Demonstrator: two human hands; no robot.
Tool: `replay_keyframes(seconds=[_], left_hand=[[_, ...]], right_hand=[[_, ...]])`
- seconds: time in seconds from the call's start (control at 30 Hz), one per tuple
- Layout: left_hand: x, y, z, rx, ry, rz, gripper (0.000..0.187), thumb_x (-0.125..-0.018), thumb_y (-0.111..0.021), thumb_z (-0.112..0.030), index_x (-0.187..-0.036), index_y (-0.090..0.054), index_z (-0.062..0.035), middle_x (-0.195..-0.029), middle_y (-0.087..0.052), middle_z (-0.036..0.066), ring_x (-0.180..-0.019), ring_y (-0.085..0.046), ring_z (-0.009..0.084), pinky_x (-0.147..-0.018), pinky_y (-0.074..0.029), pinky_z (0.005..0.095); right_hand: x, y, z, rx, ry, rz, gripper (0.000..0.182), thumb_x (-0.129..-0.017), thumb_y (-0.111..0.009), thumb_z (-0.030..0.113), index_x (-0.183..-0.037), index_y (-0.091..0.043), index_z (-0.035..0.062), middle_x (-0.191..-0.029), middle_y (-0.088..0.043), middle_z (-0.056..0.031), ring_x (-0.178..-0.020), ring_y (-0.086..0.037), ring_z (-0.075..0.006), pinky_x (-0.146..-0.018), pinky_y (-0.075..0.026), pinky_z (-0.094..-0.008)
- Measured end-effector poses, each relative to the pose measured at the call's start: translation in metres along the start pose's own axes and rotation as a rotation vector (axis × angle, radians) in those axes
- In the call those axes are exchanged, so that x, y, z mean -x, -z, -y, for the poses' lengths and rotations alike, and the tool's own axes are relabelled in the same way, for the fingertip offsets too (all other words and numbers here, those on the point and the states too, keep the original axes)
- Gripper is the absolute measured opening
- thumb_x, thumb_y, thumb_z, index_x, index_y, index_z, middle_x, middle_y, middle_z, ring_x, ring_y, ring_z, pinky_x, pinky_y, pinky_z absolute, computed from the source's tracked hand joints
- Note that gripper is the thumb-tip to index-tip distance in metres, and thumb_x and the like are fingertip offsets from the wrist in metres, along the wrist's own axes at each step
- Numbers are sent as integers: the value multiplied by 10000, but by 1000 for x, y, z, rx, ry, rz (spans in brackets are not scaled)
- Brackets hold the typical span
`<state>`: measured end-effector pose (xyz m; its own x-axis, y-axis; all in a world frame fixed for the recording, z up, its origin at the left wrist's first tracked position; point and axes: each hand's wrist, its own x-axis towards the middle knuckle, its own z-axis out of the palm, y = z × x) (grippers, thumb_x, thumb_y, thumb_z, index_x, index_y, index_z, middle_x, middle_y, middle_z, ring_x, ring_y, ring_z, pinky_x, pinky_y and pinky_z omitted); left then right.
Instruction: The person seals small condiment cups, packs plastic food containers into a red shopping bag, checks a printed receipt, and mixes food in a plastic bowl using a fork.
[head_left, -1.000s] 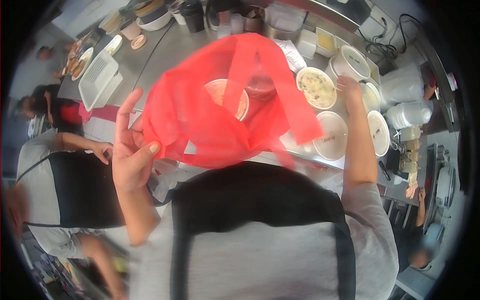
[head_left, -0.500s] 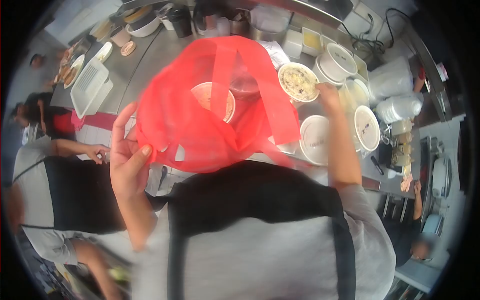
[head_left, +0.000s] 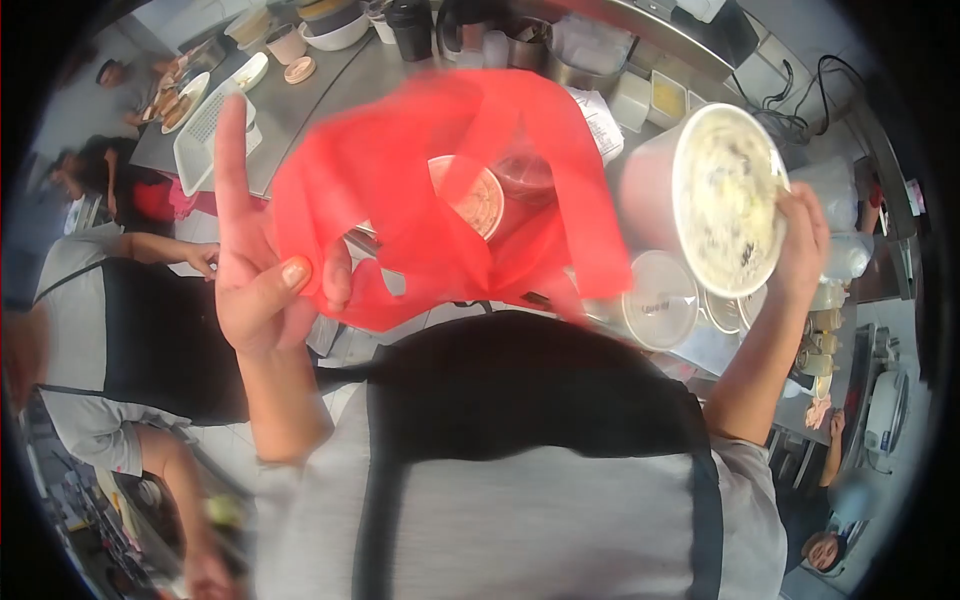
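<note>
A red bag (head_left: 400, 190) hangs open in front of me, with a tub of orange-toned food (head_left: 470, 197) and a dark-topped container (head_left: 527, 178) inside. My left hand (head_left: 265, 265) pinches the bag's left edge between thumb and fingers, the index finger pointing up. To the right of the bag, my right hand (head_left: 800, 240) grips the far rim of a white tub (head_left: 728, 200) with pale, dark-speckled contents, raised and tilted. Below that tub stands a lidded round container (head_left: 660, 300) with writing on its lid.
A white basket (head_left: 205, 150) and plates of food (head_left: 185, 103) lie at the counter's left. Bowls (head_left: 335, 35) and a black cup (head_left: 410, 30) stand at the back. A co-worker in a black apron (head_left: 160, 340) is on the left; another person (head_left: 820, 500) is at lower right.
My right hand has lifted the speckled tub off the counter and moved it right, closer to the camera. My left index finger has straightened upward, and the bag has shifted slightly right.
</note>
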<state>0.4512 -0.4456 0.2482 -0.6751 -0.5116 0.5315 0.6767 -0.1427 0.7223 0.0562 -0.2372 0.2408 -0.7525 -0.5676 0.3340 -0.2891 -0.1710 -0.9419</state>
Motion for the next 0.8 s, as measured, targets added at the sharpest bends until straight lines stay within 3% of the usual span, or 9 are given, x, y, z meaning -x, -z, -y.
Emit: replay_keyframes(seconds=[0.2,0.3,0.33,0.5,0.6,0.63,0.67,0.73,0.8], left_hand=[[-25,-12,-5,107,129,334,1085,-761,-551,71,-1414,262,-226,-1130,-516,347,-681,-624,243,-534,-509,296],[-19,-11,-10,-27,175,236,1146,-695,-599,84,-1430,231,-206,-1314,-384,330,-953,-598,283,-746,-515,338],[-21,-18,-11,-83,160,144,1154,-682,-617,85,-1439,203,-205,-1316,-378,322,-921,-600,264,-709,-517,311],[-36,6,-37,-202,157,45,1115,-687,-635,113,-1467,99,-195,-1329,-367,265,-850,-598,180,-626,-536,215],[-53,25,-48,-286,94,89,1038,-740,-596,108,-1469,78,-195,-1337,-360,268,-976,-578,190,-659,-538,223],[-55,36,-53,-445,85,59,902,-773,-576,78,-1452,-25,-141,-1339,-379,232,-1029,-549,194,-718,-511,233],[-56,47,-59,-608,82,29,774,-806,-556,48,-1435,-127,-87,-1340,-398,197,-1082,-520,199,-776,-485,243],[-55,69,-71,-931,69,-71,544,-859,-514,12,-1374,-340,-3,-1313,-452,144,-1131,-489,207,-914,-424,289],[-50,72,-93,-1282,408,-10,298,-876,-517,-19,-1169,-517,27,-1250,-506,135,-1123,-494,217,-976,-350,304]], right_hand=[[32,-120,-25,-49,-81,368,84,-805,-620,145,-791,-598,65,-709,-571,30,-673,-494,-48,-593,-410,-218],[23,-179,-55,127,-10,409,216,-771,-618,241,-757,-607,26,-677,-615,-97,-630,-579,-170,-601,-462,-332],[25,-194,-49,208,-20,426,174,-799,-609,207,-760,-599,38,-684,-587,-38,-660,-541,-121,-615,-448,-290],[32,-236,-83,212,54,376,234,-837,-605,252,-859,-608,19,-747,-628,-109,-693,-605,-184,-636,-475,-329],[45,-202,-58,107,197,293,264,-870,-602,260,-998,-602,30,-834,-639,-96,-763,-614,-163,-689,-485,-305],[51,-179,-39,96,275,266,280,-880,-600,260,-1046,-597,34,-865,-639,-89,-790,-614,-152,-709,-487,-296],[57,-141,-13,157,124,340,273,-894,-590,216,-1115,-582,55,-959,-631,-67,-890,-597,-119,-766,-482,-271],[76,-66,4,273,63,159,213,-893,-591,173,-1048,-609,28,-958,-650,-44,-871,-611,-117,-763,-489,-269],[106,3,-10,447,-122,-149,177,-866,-617,175,-882,-624,-1,-759,-620,-38,-701,-545,-95,-643,-450,-250]])
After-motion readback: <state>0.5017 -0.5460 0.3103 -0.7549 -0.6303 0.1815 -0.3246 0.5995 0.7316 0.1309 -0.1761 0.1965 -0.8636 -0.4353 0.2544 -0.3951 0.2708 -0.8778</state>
